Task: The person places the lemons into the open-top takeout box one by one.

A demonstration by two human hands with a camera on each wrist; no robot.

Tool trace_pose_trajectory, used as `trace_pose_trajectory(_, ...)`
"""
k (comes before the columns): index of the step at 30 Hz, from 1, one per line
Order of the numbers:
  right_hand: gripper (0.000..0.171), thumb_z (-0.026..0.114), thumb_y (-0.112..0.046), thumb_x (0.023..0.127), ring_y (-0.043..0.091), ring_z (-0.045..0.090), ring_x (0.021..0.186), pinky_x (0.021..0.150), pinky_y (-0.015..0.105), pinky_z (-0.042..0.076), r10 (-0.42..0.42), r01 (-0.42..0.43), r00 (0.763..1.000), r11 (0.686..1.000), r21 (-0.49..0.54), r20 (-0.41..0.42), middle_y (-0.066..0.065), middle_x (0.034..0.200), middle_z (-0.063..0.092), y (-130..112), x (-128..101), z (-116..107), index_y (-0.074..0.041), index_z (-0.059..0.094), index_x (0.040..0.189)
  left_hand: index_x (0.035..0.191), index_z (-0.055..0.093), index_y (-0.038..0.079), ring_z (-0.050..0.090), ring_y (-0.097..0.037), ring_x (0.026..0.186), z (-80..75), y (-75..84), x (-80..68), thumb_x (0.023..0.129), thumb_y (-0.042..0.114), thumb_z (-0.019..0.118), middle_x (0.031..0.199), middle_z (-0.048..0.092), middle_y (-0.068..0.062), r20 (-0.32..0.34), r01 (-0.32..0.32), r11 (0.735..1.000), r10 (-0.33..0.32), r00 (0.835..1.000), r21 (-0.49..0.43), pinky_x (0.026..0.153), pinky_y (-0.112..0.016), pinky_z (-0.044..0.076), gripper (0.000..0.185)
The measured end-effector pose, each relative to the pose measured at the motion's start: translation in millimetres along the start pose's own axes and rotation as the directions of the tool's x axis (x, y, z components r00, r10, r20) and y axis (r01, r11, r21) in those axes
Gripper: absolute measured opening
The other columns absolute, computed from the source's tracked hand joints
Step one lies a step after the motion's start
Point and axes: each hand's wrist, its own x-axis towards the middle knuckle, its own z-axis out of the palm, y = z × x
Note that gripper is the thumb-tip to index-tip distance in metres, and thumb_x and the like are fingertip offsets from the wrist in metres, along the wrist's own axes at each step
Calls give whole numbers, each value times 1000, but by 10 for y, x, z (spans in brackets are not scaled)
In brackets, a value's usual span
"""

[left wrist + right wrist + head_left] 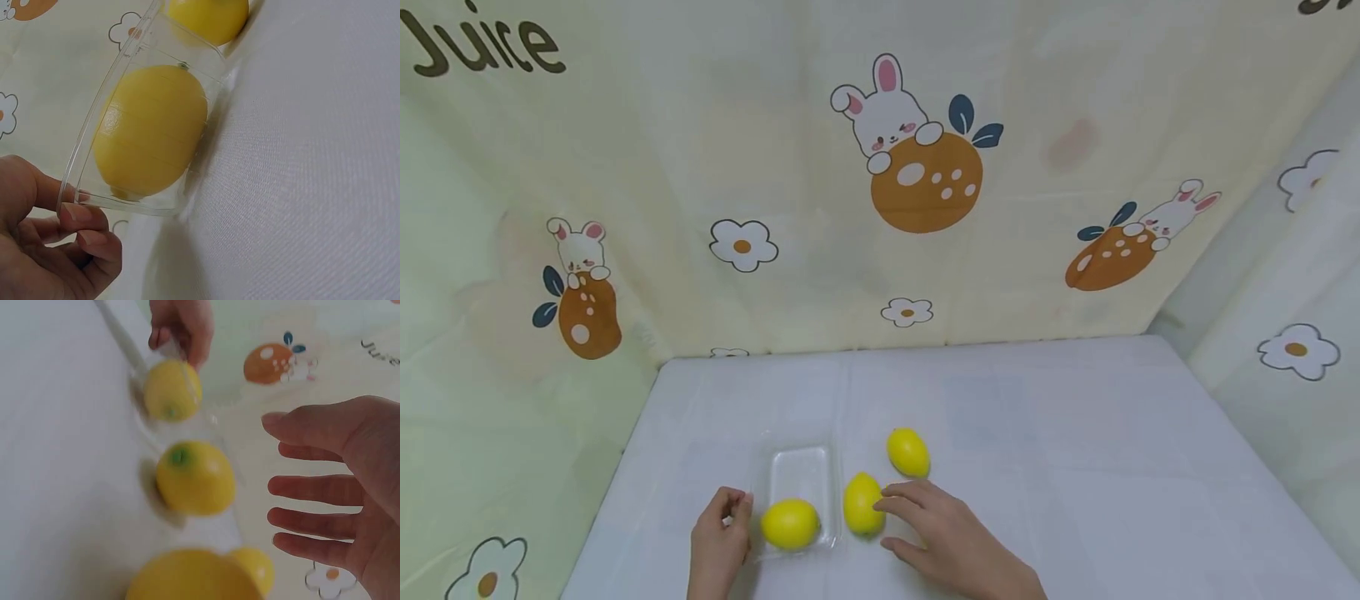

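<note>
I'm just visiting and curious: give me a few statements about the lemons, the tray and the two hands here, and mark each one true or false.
1. One lemon lies inside the clear plastic tray. True.
2. The left hand is at the tray's edge, its fingers curled against the rim. True.
3. The right hand grips a lemon tightly in a fist. False: its fingers are spread and open beside the middle lemon.
4. All three lemons are in the tray. False: the middle lemon and the far lemon lie on the white tabletop.
5. The tray is opaque black. False: it is see-through.
</note>
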Motion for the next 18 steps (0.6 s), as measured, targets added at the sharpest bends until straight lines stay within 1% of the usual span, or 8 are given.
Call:
trace_pose_trajectory(2,44,84,-32,86,12,63,116,92,33,58,43,-43,999,999,-23,-2,-5,131,65,62,-117,-39,-18,68,125,109,59,-2,48,-17,49,10,5,2,104,15,56,92,60,-13,2,-5,1000,5,1000,-1,44,-26,41,18)
trace_pose_trajectory(6,56,86,-39,83,16,63,118,90,34,59,74,-75,997,992,-98,-11,-3,135,63,146,-289,-58,-18,64,130,109,59,-3,47,-17,48,4,4,0,104,14,56,90,60,-12,4,-20,1000,20,1000,-7,43,-25,41,18)
trace_pose_trajectory(8,58,86,-39,82,16,63,116,89,34,59,86,-86,996,989,-123,-8,-1,134,63,174,-350,-56,-17,63,131,109,59,-3,47,-17,48,7,1,1,104,14,57,89,60,-11,4,-28,1000,28,1000,-8,43,-25,40,18)
trace_pose_trajectory(10,58,87,-36,81,16,63,114,87,34,59,109,-107,994,986,-125,5,0,133,64,197,-396,-57,-17,63,131,109,59,-2,47,-16,48,15,2,5,104,15,56,90,59,-11,4,-22,1000,23,1000,-8,43,-25,40,18)
trace_pose_trajectory(12,57,87,-33,82,16,64,110,85,34,59,151,-147,988,984,-101,42,-1,131,64,210,-423,-62,-17,64,131,109,59,-2,47,-17,48,24,2,10,104,15,56,90,59,-11,4,-17,1000,17,1000,-9,44,-25,41,18)
trace_pose_trajectory(14,54,85,-32,84,16,64,109,85,34,59,214,-209,970,976,-55,114,-2,131,64,215,-434,-66,-18,64,131,109,59,-2,47,-17,48,26,2,12,104,15,56,91,59,-12,1,-8,1000,8,1000,-6,44,-25,41,18)
trace_pose_trajectory(16,51,82,-33,87,17,63,109,85,35,59,273,-276,942,961,-10,194,-2,131,64,214,-431,-67,-19,64,132,109,59,-2,47,-16,48,25,1,12,104,15,56,91,60,-13,-4,-6,1000,6,1000,1,44,-26,41,18)
trace_pose_trajectory(18,49,81,-34,88,17,63,109,85,34,58,313,-328,914,945,15,258,-2,131,64,214,-423,-65,-20,64,132,109,59,-2,48,-16,48,20,2,12,104,15,56,91,61,-13,-8,-8,1000,8,1000,1,44,-26,41,18)
